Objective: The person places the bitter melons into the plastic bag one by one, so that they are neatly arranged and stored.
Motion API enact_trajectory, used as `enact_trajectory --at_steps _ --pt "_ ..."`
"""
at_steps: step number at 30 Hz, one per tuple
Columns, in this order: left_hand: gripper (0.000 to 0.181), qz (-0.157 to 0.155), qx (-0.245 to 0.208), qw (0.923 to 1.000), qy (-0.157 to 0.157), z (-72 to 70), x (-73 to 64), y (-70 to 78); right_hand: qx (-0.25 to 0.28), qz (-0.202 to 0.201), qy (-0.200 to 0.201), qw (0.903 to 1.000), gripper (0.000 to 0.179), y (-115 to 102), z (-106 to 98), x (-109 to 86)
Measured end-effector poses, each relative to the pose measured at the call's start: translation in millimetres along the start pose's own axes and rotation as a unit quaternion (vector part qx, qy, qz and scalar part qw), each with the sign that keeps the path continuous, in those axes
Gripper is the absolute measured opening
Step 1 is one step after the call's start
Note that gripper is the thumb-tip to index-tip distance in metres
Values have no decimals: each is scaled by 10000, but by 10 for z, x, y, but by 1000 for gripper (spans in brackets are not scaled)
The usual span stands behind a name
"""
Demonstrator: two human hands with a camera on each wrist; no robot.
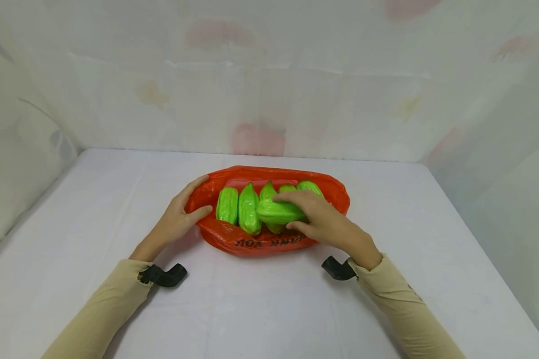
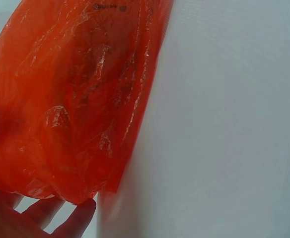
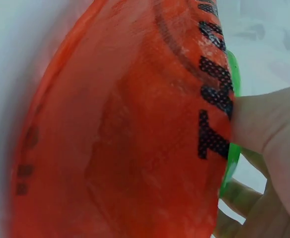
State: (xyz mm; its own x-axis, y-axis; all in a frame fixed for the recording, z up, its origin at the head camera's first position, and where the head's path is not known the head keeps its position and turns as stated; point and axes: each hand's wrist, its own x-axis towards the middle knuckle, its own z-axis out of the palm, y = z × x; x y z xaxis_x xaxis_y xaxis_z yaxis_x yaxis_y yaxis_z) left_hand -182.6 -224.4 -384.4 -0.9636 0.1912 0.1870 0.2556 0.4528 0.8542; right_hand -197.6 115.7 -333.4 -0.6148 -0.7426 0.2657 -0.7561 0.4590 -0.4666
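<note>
A red plastic bag (image 1: 240, 246) lies with its mouth open, black lettering along its near side. Several bright green, ridged bitter melons (image 1: 227, 205) sit side by side inside. My left hand (image 1: 177, 217) holds the bag's left edge, thumb over the near rim and fingers at the far side; in the left wrist view its fingers (image 2: 78, 218) are at the bag's edge. My right hand (image 1: 321, 219) grips one bitter melon (image 1: 278, 212), which lies crosswise over the others. The right wrist view shows the thumb (image 3: 264, 119) at the rim, with a sliver of green behind.
The bag rests on a white-covered table (image 1: 251, 309). Pale patterned cloth (image 1: 269, 89) hangs behind the table and at both sides. A black wrist mount (image 1: 163, 275) sticks out from the left sleeve, another (image 1: 338, 268) from the right sleeve.
</note>
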Motion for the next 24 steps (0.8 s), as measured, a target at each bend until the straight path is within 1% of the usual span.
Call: enact_trajectory --at_steps 4,10,19,24 --pt "68 10 2 10000 16 1 2 -12 23 91 -197 9998 60 -27 17 -1" --pt "69 -4 -33 10000 -7 1 3 -38 215 270 -571 9978 63 -50 4 -26" --pt "69 27 16 10000 0 -9 -24 -15 226 203 -1041 9941 54 -41 5 -25" --pt "69 19 -15 10000 -9 -8 -25 -13 159 250 -1191 9924 49 -37 10 -28"
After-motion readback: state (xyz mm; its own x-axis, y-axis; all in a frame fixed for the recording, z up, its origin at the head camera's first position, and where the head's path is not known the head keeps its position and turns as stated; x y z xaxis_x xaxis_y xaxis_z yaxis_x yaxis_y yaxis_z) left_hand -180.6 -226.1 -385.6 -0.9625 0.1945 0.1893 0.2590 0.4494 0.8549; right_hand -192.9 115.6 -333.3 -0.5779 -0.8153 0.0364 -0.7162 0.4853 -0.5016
